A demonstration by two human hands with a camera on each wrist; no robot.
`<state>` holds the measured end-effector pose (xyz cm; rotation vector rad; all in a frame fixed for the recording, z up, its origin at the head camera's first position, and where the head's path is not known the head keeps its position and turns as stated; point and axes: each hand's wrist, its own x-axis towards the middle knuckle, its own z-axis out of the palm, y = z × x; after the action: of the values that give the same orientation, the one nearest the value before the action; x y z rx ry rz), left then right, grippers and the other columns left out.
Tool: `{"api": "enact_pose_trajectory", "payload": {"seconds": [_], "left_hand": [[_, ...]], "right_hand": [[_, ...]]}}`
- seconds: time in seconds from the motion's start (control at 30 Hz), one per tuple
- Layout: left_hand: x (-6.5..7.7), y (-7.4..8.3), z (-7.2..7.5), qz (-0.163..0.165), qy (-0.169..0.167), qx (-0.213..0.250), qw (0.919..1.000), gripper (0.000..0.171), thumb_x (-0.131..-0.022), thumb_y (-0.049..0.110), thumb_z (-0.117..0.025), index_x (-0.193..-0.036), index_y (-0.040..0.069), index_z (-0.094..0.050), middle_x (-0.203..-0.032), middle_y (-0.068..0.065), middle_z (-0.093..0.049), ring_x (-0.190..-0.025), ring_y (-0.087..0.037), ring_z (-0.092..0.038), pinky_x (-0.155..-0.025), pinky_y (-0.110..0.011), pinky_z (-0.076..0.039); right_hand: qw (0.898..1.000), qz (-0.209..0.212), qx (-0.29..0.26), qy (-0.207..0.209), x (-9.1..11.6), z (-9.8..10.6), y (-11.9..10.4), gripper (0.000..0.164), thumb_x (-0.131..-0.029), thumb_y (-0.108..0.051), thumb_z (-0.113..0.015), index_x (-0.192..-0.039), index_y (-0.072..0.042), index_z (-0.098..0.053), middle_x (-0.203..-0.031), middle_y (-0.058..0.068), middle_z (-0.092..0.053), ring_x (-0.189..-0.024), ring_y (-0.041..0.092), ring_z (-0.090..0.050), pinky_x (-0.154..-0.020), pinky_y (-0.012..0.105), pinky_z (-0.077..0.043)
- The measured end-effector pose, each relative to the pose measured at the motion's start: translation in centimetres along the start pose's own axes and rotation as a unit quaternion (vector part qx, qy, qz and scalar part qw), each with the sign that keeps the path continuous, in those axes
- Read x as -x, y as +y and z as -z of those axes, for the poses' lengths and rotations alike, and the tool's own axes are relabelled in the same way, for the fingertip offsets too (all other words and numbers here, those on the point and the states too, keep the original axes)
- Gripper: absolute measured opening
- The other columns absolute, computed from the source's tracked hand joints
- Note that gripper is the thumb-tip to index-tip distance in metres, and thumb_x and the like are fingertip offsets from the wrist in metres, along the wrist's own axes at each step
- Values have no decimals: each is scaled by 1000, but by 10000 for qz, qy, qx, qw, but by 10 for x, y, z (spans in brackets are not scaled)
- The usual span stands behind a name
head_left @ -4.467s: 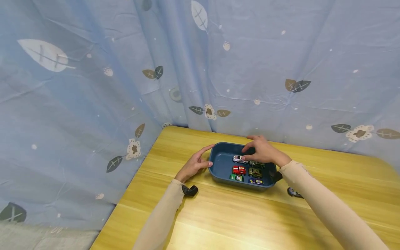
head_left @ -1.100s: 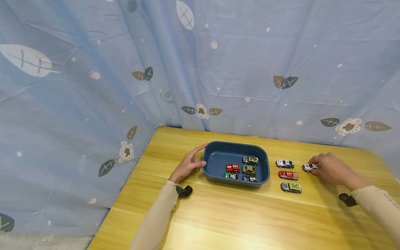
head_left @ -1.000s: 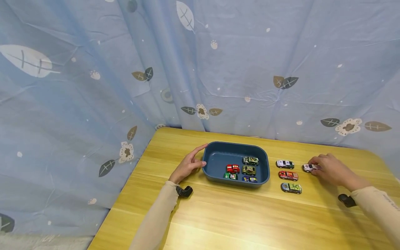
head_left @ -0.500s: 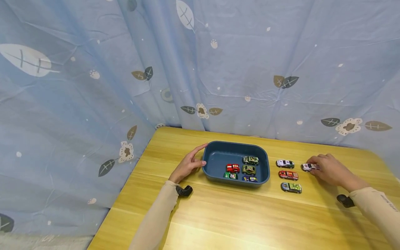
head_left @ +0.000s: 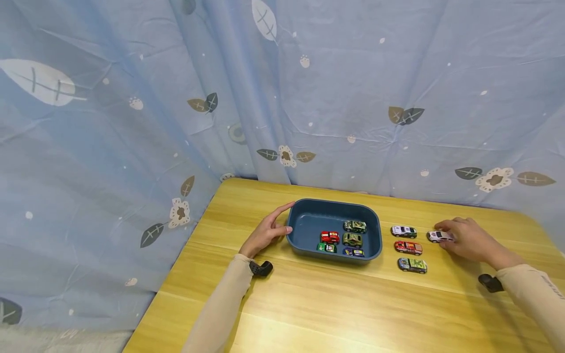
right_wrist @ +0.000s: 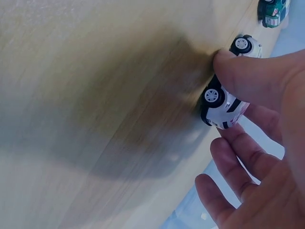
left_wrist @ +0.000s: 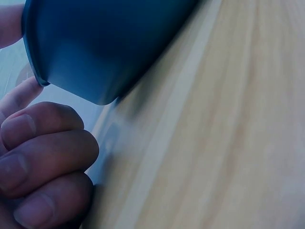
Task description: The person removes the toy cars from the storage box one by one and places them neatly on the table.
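Beige-sleeved on my feed, the left hand (head_left: 263, 235) touches the blue tray (head_left: 305, 232) with thumb and forefinger spread apart, five toy cars (head_left: 330, 238) inside it, then I see three more cars (head_left: 408, 247) lined up on the worktop (head_left: 335, 309) and a white car (head_left: 438, 237) clamped in the grip of the right hand (head_left: 471, 241).

leaf-print curtain (head_left: 344, 88) behind table (head_left: 318, 299)

Right hand (right_wrist: 293, 138) pinches white toy car (right_wrist: 230, 110)

The thumb (right_wrist: 252, 76) presses the car's near side between two black wheels with pale hubs; a finger reaches behind its far side. The other fingers spread loosely below. A shadow (right_wrist: 138, 114) lies across the wooden table (right_wrist: 43, 200). A green toy car (right_wrist: 273, 13), cut off by the frame, stands near the white one.
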<state>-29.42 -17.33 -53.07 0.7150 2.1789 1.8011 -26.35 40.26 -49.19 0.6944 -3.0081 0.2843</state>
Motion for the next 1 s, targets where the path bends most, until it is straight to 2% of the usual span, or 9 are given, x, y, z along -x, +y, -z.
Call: {"api": "enact_pose_trajectory", "payload": {"seconds": [0.2,0.4,0.5,0.57,0.67,0.77,0.9,1.0], "left_hand": [[-2,2,0,-17,-15,-4,10000,70,-103,16,-67,-165,34,-39,-50,6,-33,-40,-17,-26,-44,-28,-26],[-1,1,0,-23,7,33,10000,70,-103,16,-67,-165,34,-39,-51,5,-33,-41,-17,-26,-45,-27,-27],[1,0,-1,0,6,46,10000,71,-103,16,-68,-165,33,-39,-51,4,-34,-41,-15,-27,-45,-26,-27],[2,0,-2,12,-5,31,10000,71,-102,16,-68,-165,32,-39,-52,4,-33,-41,-14,-28,-46,-26,-28],[3,-1,-2,17,-1,36,10000,71,-102,17,-68,-165,31,-39,-52,3,-33,-41,-14,-27,-45,-26,-27],[2,-1,-2,10,3,116,9999,71,-102,16,-68,-165,32,-39,-52,4,-33,-42,-14,-26,-46,-26,-27],[1,-2,-1,-11,-64,198,9998,70,-103,15,-67,-165,31,-39,-52,5,-33,-42,-14,-26,-46,-27,-27],[0,-1,0,-35,-75,188,9998,70,-103,15,-67,-166,30,-39,-52,4,-33,-41,-13,-26,-45,-27,-27]], "right_hand": [[9999,-48,-77,-108,1,4,2,51,-84,-20,-89,-125,4,-69,-114,23,-73,-105,51,-65,-91,67,-48],[9996,-167,-28,-229,3,7,0,60,-85,-27,-89,-129,5,-66,-104,19,-71,-98,45,-66,-87,64,-51],[9986,-256,-352,-286,6,13,-2,68,-85,-30,-89,-135,8,-62,-111,27,-71,-104,50,-66,-88,66,-51],[9968,-342,-676,-259,8,20,-4,73,-87,-31,-88,-139,9,-58,-123,35,-67,-111,57,-63,-90,69,-50],[9929,-415,-1114,-41,5,34,-8,72,-92,-29,-84,-144,10,-54,-139,39,-57,-120,62,-56,-92,73,-47],[9921,-418,-1138,325,-4,49,-17,69,-92,-29,-83,-145,6,-55,-144,36,-54,-124,62,-51,-94,75,-42],[9906,-411,-1093,708,-18,64,-39,65,-89,-33,-85,-141,-1,-62,-150,35,-49,-132,64,-41,-98,80,-32],[9876,-373,-1295,802,-32,71,-60,57,-89,-32,-86,-136,-5,-67,-157,35,-41,-139,67,-31,-100,83,-24]]}}
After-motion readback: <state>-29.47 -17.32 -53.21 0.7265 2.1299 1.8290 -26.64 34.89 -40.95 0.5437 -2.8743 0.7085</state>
